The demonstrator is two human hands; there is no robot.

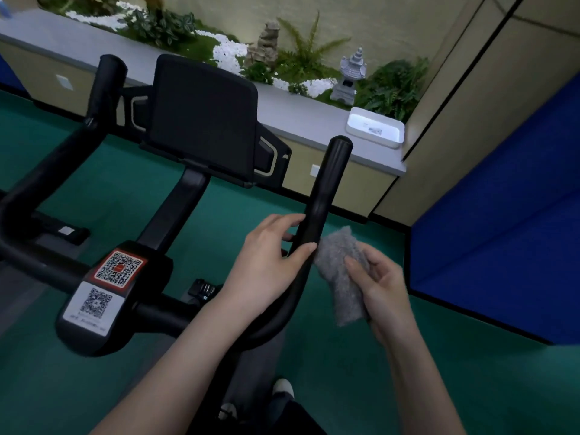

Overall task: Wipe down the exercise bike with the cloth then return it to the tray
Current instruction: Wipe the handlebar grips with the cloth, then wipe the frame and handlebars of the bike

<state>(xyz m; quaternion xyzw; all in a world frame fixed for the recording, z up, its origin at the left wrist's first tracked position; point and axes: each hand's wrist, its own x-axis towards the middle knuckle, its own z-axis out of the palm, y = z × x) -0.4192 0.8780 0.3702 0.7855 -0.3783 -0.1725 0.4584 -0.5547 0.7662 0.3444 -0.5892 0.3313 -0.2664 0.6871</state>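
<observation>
At the left of the bike, the left bar point(105, 86) rises untouched, and near the stem sit two QR stickers point(105, 285). Past them the dark console point(204, 120) stands between the two bars.

Right of centre, the left grip point(270, 265), a bare hand, is curled round the right bar point(328, 186), with the thumb on the near side and the fingers wrapped over the far side. It looks like a steadying hold, not a wipe.

The bar's long axis runs from the bend low down, up and away, leaning a little rightward, to its rounded tip.

Just right of that bar hangs the grey cloth point(343, 277), bunched and drooping. Its upper left edge lies against the bar or just beside it, next to the left thumb tip; I cannot tell whether it touches. The right grip point(381, 288) is clamped on the cloth, thumb pressed across its front and fingers behind.

So the cloth lies to the bar's right and the right grip is the nearer one to do the wiping. My judgement is that the coming move is a stroke along that axis, toward the tip, which the left grip partly blocks.

The white tray point(375, 128) sits well apart on the grey tabletop point(298, 116), beyond the bar's tip. A blue panel point(502, 215) fills the far right.
</observation>
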